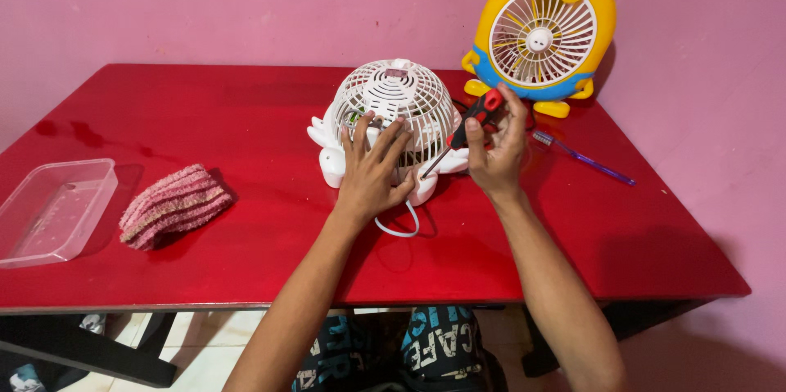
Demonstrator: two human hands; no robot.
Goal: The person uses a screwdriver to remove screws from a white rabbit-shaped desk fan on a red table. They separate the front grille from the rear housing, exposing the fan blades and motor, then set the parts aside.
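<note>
no packages, labels, signs or screens in view.

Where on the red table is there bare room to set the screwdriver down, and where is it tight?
Free: the wide front strip of the table right of the right hand, and the patch between the cloth and the left hand. Crowded: the back right, where the white fan, yellow fan, toothbrush and screwdriver cluster. The tray fills the left edge.
</note>
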